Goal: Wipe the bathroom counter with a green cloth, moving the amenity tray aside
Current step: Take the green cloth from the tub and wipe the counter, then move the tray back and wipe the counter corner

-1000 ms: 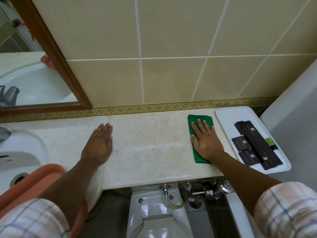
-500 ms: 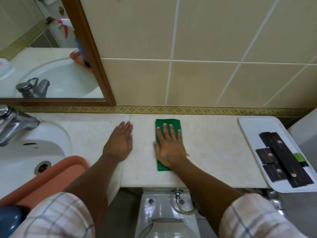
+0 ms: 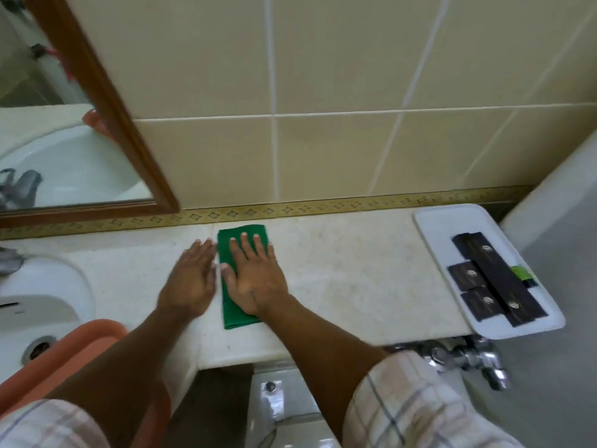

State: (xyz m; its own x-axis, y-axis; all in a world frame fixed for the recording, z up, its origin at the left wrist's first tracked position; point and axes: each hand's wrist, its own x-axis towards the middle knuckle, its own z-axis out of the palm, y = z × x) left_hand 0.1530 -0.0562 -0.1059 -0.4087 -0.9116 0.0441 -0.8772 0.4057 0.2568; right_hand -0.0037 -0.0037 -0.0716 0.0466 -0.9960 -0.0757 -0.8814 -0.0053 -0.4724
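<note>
A folded green cloth (image 3: 228,310) lies flat on the pale marble counter (image 3: 349,279). My right hand (image 3: 255,279) presses flat on the cloth, fingers spread toward the wall. Just left of the cloth my left hand (image 3: 190,279) rests palm down on the bare counter, its fingers beside the cloth's edge. The white amenity tray (image 3: 452,221) sits at the counter's right end, partly over the front edge, carrying several black packets (image 3: 494,279) and a small green item (image 3: 520,272).
A white sink (image 3: 42,305) with a drain is at the left, an orange plastic basin (image 3: 80,347) over its front. A wood-framed mirror (image 3: 106,101) hangs on the tiled wall. Below the counter are a toilet tank (image 3: 284,405) and chrome valve (image 3: 468,357).
My right hand has slid the green cloth leftward across the counter, from beside the tray to right next to my left hand. The left hand stayed flat on the counter.
</note>
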